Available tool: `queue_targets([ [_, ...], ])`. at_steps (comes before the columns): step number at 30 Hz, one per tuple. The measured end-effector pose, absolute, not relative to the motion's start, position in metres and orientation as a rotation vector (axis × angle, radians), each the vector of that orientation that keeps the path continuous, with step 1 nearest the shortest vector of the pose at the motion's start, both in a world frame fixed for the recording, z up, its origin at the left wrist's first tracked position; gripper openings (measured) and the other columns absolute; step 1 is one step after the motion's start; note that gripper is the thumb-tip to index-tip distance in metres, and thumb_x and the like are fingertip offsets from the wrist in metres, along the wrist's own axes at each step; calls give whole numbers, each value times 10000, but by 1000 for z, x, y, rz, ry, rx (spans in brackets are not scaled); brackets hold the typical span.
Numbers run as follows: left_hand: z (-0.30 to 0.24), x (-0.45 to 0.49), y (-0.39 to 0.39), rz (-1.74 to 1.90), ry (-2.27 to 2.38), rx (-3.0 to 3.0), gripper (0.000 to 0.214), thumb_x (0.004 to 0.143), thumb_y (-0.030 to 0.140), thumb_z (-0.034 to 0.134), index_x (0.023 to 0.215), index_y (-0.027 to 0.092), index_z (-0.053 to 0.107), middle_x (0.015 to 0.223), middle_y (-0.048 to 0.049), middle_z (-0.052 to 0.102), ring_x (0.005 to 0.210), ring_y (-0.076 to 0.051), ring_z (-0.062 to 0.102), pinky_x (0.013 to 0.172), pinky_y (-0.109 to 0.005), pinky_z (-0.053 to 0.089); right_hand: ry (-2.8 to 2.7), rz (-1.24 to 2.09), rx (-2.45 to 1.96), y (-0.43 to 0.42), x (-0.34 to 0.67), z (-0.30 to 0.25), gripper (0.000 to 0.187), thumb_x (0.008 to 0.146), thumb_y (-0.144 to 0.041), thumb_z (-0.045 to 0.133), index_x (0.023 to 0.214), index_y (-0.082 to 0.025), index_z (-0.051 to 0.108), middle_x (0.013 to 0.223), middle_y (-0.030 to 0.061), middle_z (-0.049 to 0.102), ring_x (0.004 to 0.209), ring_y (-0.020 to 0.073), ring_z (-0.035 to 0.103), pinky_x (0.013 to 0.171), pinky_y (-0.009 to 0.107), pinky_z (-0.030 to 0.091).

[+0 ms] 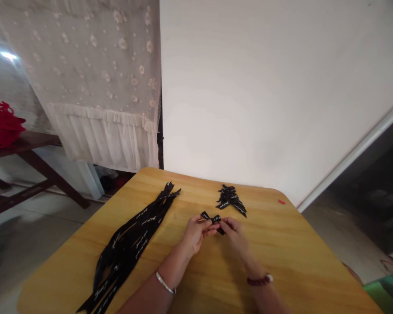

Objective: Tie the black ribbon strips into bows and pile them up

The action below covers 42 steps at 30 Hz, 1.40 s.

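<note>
A small black bow (212, 217) is held between the two hands, in front of the person and above the tabletop (281, 261). Its long axis is laid from side to side, with the right end slightly lower and nearer to the person, and a short tail is pointed down at the right. The bow is pinched from below by the fingers of the left hand (195, 234), near its middle. By the fingers of the right hand (236, 237) the right end is pinched; whether loop or tail is gripped there cannot be told. The tail is therefore placed nearer to the right hand. Beyond the bow, a small pile of black ribbon pieces (229, 199) is seen; well to the left, long black ribbons (136, 233) are laid lengthwise.
</note>
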<state>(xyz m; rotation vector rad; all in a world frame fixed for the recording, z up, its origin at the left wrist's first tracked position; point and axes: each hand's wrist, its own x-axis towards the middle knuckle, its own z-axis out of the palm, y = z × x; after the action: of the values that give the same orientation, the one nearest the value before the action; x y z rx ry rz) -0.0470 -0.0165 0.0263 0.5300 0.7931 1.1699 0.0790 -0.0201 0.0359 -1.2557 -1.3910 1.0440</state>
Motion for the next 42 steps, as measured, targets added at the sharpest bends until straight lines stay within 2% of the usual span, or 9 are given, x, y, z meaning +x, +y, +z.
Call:
queue_targets([
  [5, 26, -45, -19, 1145, 802, 658, 205, 561, 146, 639, 730, 97, 533, 660, -88, 643, 617, -195, 619, 519, -241, 474, -1296, 1047, -1295, -22, 79, 40, 308, 663, -441, 487, 565, -153, 528, 538, 6, 543, 521, 138, 499, 472, 227, 355],
  [12, 27, -44, -21, 1103, 787, 706, 215, 551, 199, 654, 701, 95, 541, 673, -79, 633, 600, -181, 616, 513, -235, 477, -1482, 876, -1300, -21, 79, 36, 273, 661, -376, 516, 502, -156, 484, 443, -38, 434, 434, 101, 390, 421, 215, 295],
  [18, 26, -43, -20, 1110, 824, 673, 267, 639, 347, 565, 716, 94, 528, 639, -85, 631, 512, -172, 606, 439, -231, 463, -1526, 798, -1289, -20, 78, 31, 241, 678, -326, 507, 504, -167, 456, 449, -44, 414, 435, 96, 377, 417, 208, 286],
  [25, 20, -37, -19, 1204, 818, 628, 225, 659, 323, 544, 684, 102, 504, 615, -84, 632, 527, -181, 610, 448, -237, 467, -1450, 794, -1292, -20, 75, 34, 288, 645, -392, 510, 475, -172, 436, 431, -47, 393, 420, 95, 354, 411, 213, 275],
  [33, 26, -39, -20, 1165, 783, 562, 239, 661, 319, 555, 681, 83, 523, 613, -107, 632, 562, -190, 615, 486, -246, 475, -1348, 939, -1276, -19, 76, 32, 312, 623, -443, 536, 503, -162, 474, 438, -35, 447, 417, 97, 386, 409, 214, 302],
  [36, 28, -41, -21, 1111, 763, 570, 219, 615, 266, 608, 695, 74, 538, 636, -106, 636, 579, -182, 615, 497, -236, 474, -1394, 866, -1309, -18, 78, 30, 320, 616, -441, 551, 489, -155, 485, 432, -31, 447, 425, 99, 392, 413, 213, 301],
  [39, 26, -43, -21, 1116, 778, 586, 214, 542, 171, 656, 700, 85, 541, 649, -88, 638, 577, -172, 611, 490, -229, 472, -1404, 869, -1296, -18, 79, 31, 337, 653, -455, 514, 510, -150, 502, 461, -13, 480, 451, 113, 429, 426, 214, 316],
  [42, 24, -45, -20, 1148, 824, 589, 223, 529, 175, 655, 701, 95, 537, 647, -77, 634, 521, -156, 595, 407, -212, 444, -1401, 989, -1255, -21, 79, 34, 382, 733, -472, 398, 610, -143, 549, 576, 35, 560, 561, 151, 503, 505, 233, 367],
])
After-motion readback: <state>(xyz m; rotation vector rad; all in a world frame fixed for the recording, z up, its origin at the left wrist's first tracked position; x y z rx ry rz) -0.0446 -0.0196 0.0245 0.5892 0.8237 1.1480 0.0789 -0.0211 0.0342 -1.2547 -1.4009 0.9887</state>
